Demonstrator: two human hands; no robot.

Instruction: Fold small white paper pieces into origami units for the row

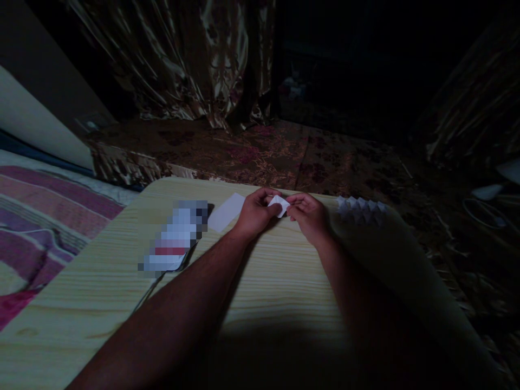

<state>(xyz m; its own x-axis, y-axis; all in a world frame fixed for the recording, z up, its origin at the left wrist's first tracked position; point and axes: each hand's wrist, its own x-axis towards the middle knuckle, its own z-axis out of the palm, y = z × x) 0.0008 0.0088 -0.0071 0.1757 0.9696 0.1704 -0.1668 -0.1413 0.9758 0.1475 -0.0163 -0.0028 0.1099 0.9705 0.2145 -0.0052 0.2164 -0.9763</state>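
Observation:
A small piece of folded white paper (279, 202) is held up between my two hands near the table's far edge. My left hand (254, 212) grips it from the left, thumb pressed on its face and fingers behind. At the paper's right corner, the fingers of my right hand (311, 214) are closed in a pinch. Just left of my left hand lies a flat rectangular sheet of white paper (226, 213). To the right of my right hand, several small folded white paper pieces (359, 205) sit in rows in shadow.
A pixelated phone-like object (174, 233) with a cable (147, 292) lies on the left of the pale wooden table (280, 298). Beyond the table are a patterned cloth-covered ledge (252, 151) and shiny curtains (219, 59). A striped bedcover (44, 211) is at the left.

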